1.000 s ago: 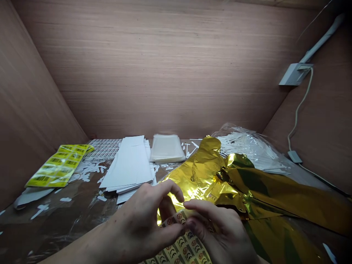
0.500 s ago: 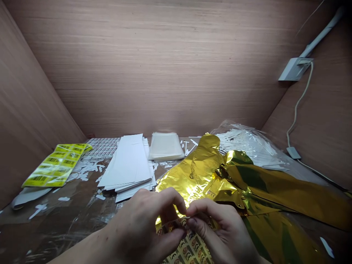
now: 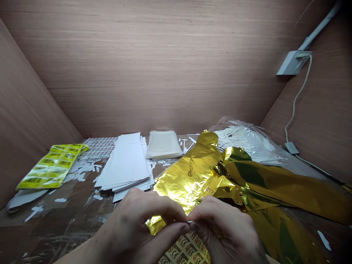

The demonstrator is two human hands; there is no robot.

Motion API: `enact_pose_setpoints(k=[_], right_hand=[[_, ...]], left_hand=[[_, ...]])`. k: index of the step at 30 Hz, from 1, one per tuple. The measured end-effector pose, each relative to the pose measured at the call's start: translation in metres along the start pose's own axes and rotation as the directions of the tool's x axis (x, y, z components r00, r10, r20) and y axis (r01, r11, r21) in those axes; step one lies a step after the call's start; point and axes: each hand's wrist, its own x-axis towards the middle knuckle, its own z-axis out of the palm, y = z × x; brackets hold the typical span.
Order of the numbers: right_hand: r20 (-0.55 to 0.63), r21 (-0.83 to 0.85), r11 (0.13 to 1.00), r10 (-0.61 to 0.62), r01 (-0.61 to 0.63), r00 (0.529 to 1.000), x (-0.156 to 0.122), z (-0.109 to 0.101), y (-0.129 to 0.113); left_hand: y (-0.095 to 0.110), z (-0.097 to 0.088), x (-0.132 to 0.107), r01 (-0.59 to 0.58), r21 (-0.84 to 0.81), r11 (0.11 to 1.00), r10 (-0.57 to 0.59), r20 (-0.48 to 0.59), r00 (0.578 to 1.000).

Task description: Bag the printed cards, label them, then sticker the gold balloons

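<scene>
A sheet of clear stickers [image 3: 189, 249] printed with CE marks and red no-symbols hangs below my fingertips, in front of the gold foil. Thumb and index finger of my left hand [image 3: 143, 223] are pinched together at its upper end. Right beside them, my right hand [image 3: 225, 227] pinches too, its fingertips touching those of the left. A tiny pale edge shows between the fingertips; its details are hidden. Behind both hands lies shiny gold foil [image 3: 178, 179], perhaps flat foil balloons, with a small CE sticker [image 3: 209, 191] on it.
Left of centre is a stack of white cards [image 3: 126, 157], with a pile of clear sleeves [image 3: 164, 144] beside it. Yellow barcode labels [image 3: 52, 165] lie at far left. A plastic bag of white sticks [image 3: 247, 143] sits behind the foil. A cable [image 3: 294, 106] runs down the right wall.
My fingers have closed into a tighter pinch, the two hands' fingertips now meeting. Less of the sticker sheet shows between them. The view has shifted slightly.
</scene>
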Motion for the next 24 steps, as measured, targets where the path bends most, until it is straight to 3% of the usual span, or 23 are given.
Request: enact_pose_setpoints(k=[8, 16, 24], right_hand=[[0.060, -0.002, 1.000, 0.027, -0.027, 0.998, 0.001, -0.009, -0.006], [0.121, 0.055, 0.990, 0.124, -0.131, 0.985, 0.002, -0.010, -0.004], [0.111, 0.018, 0.998, 0.051, -0.053, 0.993, 0.004, -0.011, -0.003]], left_hand=[[0.001, 0.002, 0.000, 0.109, -0.001, 0.994, -0.109, 0.012, 0.994], [0.003, 0.006, 0.003, 0.166, -0.005, 0.986, -0.166, -0.002, 0.986], [0.001, 0.009, 0.000, 0.151, -0.038, 0.988, -0.151, -0.009, 0.988]])
